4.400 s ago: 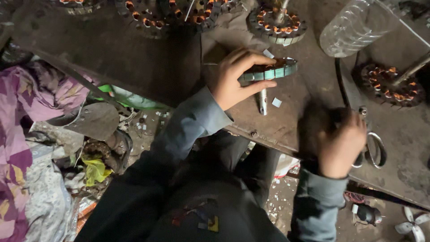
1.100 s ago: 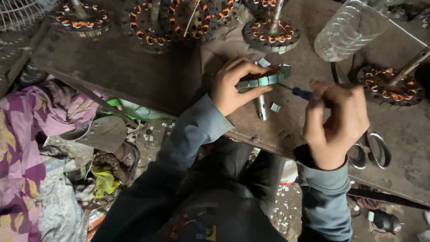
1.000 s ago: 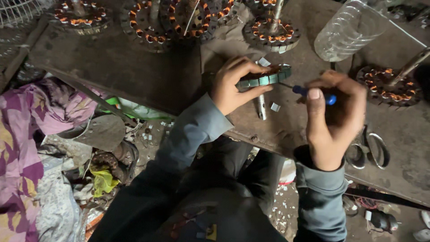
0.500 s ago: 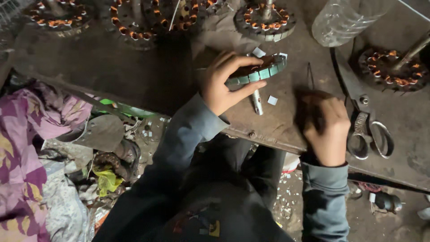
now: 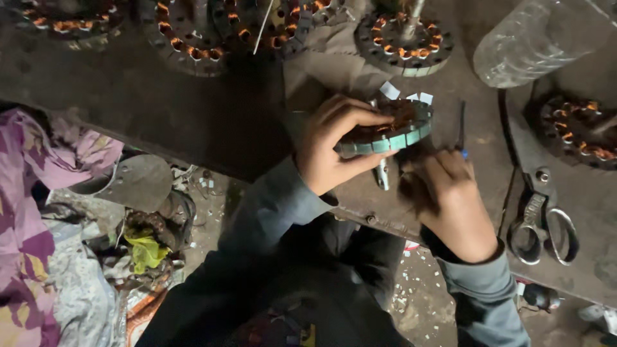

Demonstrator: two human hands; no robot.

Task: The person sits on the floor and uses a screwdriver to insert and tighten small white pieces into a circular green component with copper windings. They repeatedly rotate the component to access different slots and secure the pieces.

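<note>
The right hand (image 5: 453,205) has come back up from the bench's near edge, fingers curled by a thin blue-tipped tool (image 5: 461,128); whether they grip it can't be told. The left hand (image 5: 331,148) stays clamped around the stator ring (image 5: 392,128) on the workbench (image 5: 193,115). Scissors (image 5: 540,212) crowd the right; wound stators (image 5: 405,38) and a clear bottle (image 5: 540,38) line the far side.

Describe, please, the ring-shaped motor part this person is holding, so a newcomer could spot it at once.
Start at the dark workbench across the top, then find the clear plastic bottle at its right end. Down and left of it, the left hand grips the stator ring by its rim. Unlike the copper-wound rings lying beyond, it is lifted and shows pale green blocks around its edge.
</note>
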